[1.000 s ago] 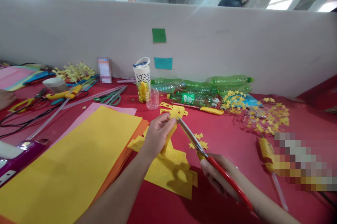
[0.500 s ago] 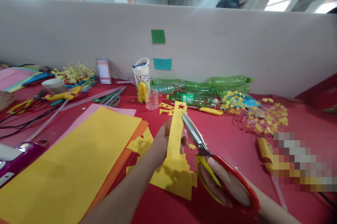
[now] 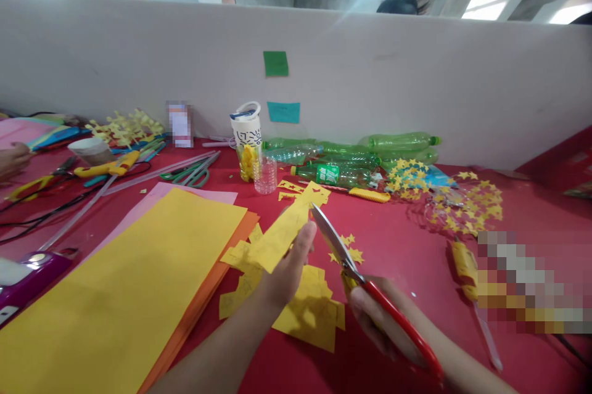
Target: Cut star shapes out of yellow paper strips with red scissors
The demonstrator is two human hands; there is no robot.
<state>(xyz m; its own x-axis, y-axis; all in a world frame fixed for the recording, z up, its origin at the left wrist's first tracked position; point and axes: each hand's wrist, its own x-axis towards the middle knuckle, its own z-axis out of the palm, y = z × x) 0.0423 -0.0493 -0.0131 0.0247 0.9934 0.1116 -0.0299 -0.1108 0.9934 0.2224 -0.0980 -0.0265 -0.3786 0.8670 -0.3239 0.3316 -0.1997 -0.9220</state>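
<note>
Your left grip (image 3: 292, 261) has the yellow strip (image 3: 282, 230); your right grip (image 3: 374, 311) has the scissors (image 3: 351, 267).

Left grip: closed on the strip, thumb along its right edge; strip sits tilted, running from above your wrist to past your fingertips, star-shaped cutout near the far end. Right grip: fingers wrapped around the red-and-yellow handles, blades pointing up-left, tip at the strip's edge; can't tell if it's touching. Yellow scraps (image 3: 308, 317) on the red desk (image 3: 416, 227) below your left grip, big yellow sheet (image 3: 157, 258) left of it. Loose stars (image 3: 356, 255) just beyond your right grip; glue gun (image 3: 465, 267) well to its right. Green bottles (image 3: 333, 173) lie beyond both grips, near the white partition (image 3: 361, 73).
</note>
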